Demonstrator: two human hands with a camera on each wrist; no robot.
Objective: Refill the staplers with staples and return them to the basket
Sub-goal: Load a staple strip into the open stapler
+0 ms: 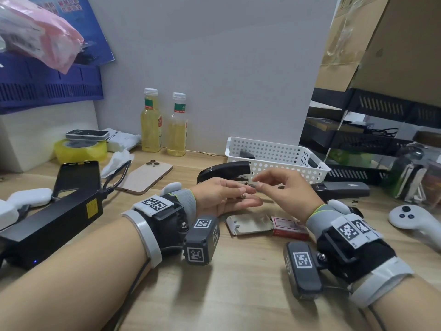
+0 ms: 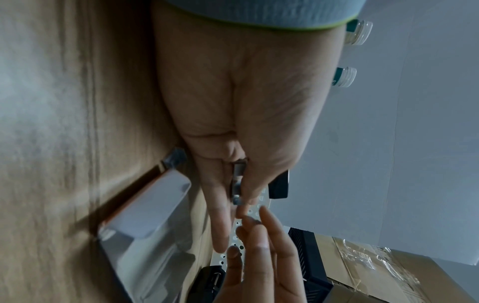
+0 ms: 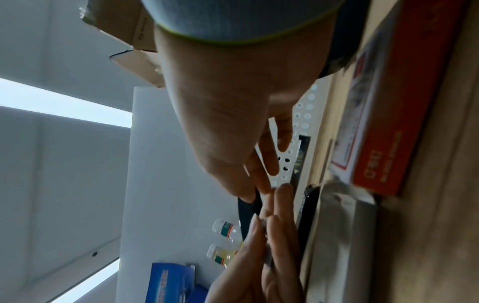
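My left hand (image 1: 247,195) lies palm up over the desk, thumb and fingers holding a short grey strip of staples (image 2: 237,182). My right hand (image 1: 258,183) meets it from the right, thumb and forefinger pinching the strip's outer end. Just behind the left hand a black stapler (image 1: 224,169) stands with its top swung up. A second dark stapler (image 1: 341,189) lies flat to the right, behind my right wrist. The white perforated basket (image 1: 286,161) sits at the back with a dark object inside. A red staple box (image 1: 288,226) and its pulled-out tray (image 1: 250,225) lie below my hands.
Two bottles of yellow liquid (image 1: 162,123) stand against the back panel. Two phones (image 1: 145,176), a yellow tape roll (image 1: 80,149) and a black power unit (image 1: 55,223) fill the left side. A white controller (image 1: 412,219) and black shelf trays (image 1: 358,139) are on the right.
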